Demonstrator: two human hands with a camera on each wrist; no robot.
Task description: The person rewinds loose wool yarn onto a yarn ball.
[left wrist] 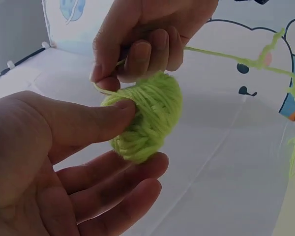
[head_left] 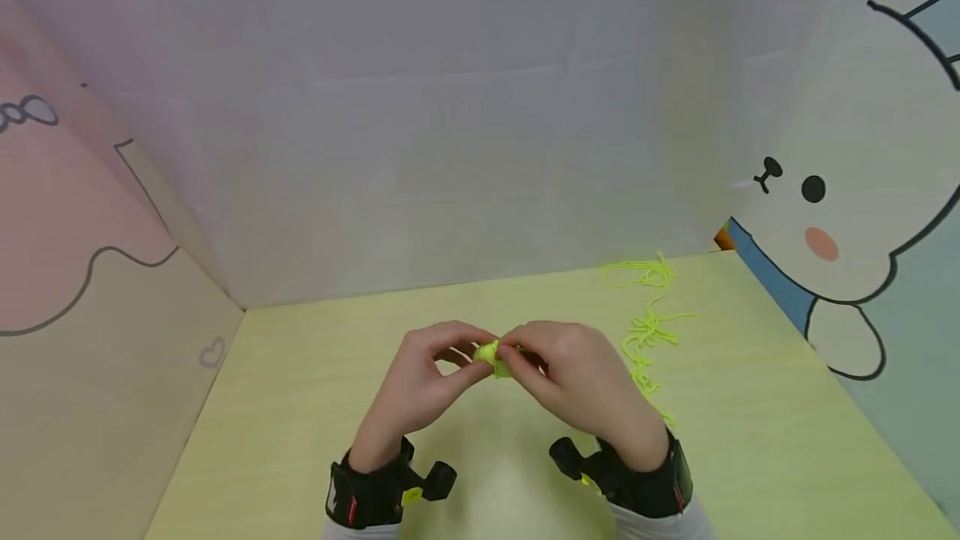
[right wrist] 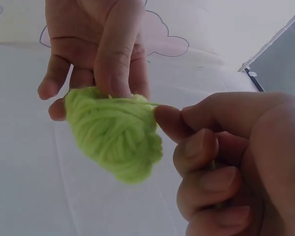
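Observation:
A small ball of neon yellow-green yarn (right wrist: 115, 137) is held up over the table between both hands. My left hand (head_left: 427, 373) pinches it, with the thumb pressed on the windings and the fingers behind, as the left wrist view shows. Close beside it, my right hand (head_left: 585, 369) pinches the strand of yarn (left wrist: 214, 51) between thumb and forefinger. The other fingers of that hand curl over the strand, which runs on out past them. In the head view the fingers partly cover the ball.
Loose tangled yarn (head_left: 651, 332) trails along the right side of the pale yellow table (head_left: 315, 373). A whitish sheet (head_left: 450, 148) stands along the back edge. Printed panels rise at left and right, the right one with a cartoon animal (head_left: 840, 190).

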